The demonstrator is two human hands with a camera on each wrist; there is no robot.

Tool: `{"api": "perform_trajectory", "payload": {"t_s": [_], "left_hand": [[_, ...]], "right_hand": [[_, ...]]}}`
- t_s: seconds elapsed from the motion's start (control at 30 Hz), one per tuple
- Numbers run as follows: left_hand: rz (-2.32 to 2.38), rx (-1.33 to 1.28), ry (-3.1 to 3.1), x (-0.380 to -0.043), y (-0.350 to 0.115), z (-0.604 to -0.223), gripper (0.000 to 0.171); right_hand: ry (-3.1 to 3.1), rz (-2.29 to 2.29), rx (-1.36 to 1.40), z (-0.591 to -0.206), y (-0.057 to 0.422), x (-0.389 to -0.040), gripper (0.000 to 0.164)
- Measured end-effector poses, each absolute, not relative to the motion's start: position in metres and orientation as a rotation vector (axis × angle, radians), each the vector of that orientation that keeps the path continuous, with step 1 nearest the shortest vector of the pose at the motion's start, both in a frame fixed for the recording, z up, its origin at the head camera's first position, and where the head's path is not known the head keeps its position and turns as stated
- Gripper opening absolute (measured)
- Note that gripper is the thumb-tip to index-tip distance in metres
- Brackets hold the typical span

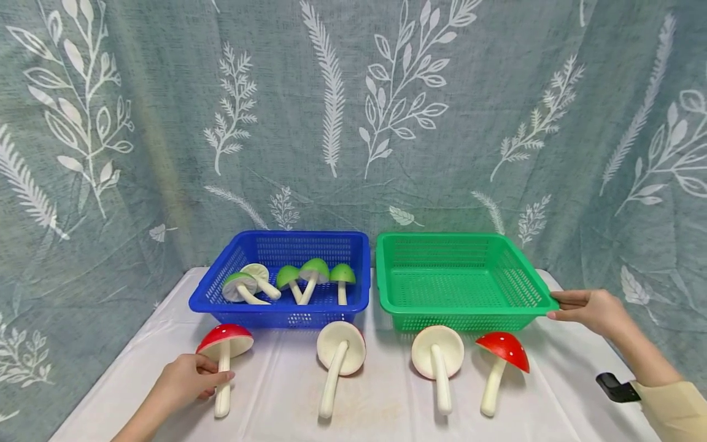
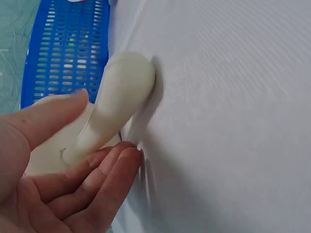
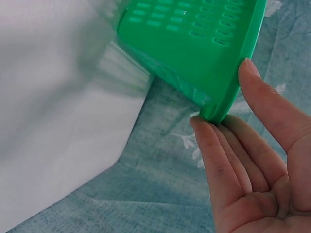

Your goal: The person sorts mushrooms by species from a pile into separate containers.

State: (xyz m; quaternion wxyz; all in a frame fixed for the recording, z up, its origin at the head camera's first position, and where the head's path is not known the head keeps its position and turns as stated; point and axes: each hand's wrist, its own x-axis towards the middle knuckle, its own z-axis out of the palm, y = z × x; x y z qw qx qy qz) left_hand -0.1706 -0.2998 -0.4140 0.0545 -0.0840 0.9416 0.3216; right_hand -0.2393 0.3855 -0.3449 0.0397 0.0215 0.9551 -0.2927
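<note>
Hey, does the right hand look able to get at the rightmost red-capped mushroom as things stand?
Probably yes, after letting go: the right hand holds the green plastic basket by its corner, but the red-capped mushroom lies nearby, with seemingly only white cloth between.

Curtained-off tabletop set, it seemed: leaf-printed curtain hung across upper frame and down both sides; white-clothed table filled lower centre. Home or lab, couldn't tell.
</note>
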Motion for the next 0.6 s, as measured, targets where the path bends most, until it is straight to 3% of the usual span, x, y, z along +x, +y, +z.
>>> {"api": "perform_trajectory", "payload": {"t_s": [0.6], "left_hand": [[1.318,-0.267,2.735,-0.1673,-0.2921,-0.4118,0.036]], "right_hand": [[2.960,-0.886,0.067,-0.3489,0.3847,-0.2367,0.089]]}}
